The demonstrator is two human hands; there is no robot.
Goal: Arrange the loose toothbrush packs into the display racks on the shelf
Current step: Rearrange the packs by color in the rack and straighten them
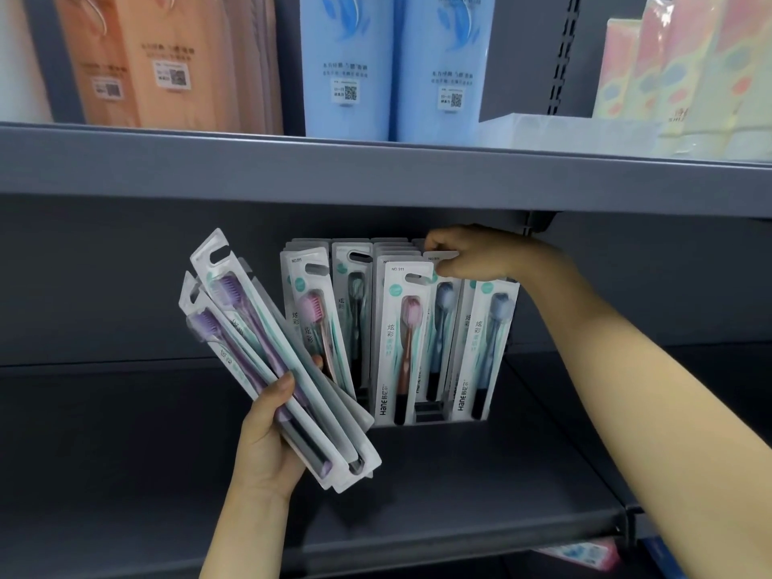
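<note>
The left hand (267, 436) grips a fanned bunch of purple toothbrush packs (267, 361) by their lower ends, thumb laid across the front and a fingertip showing behind, so that the packs lean up and to the left, in front of the grey lower shelf (417, 495) and clear of its surface. Two purple brush heads show plainly through the clear blisters; more white cards lie behind them, and how many cannot be told. Just to the right of this bunch stands the dark display rack (430, 413) on the lower shelf, filled with upright packs in rows: a pink toothbrush pack (311, 323) at the left, a dark one behind it, a second pink pack (407, 340) in front at the middle, and blue toothbrush packs (484, 348) at the right. The right hand (472, 254) reaches in under the upper shelf (376, 177) and rests on the tops of the right-hand rows, its fingers curled and pinching the top edge of a white card (438, 257) marked NO.911 between thumb and fingertips. The right forearm (618, 369) runs down to the lower right corner. On the upper shelf stand tall orange packages (167, 64) at the left, light blue packages (397, 64) at the middle, and pastel boxes (689, 68) in a white tray at the right.
</note>
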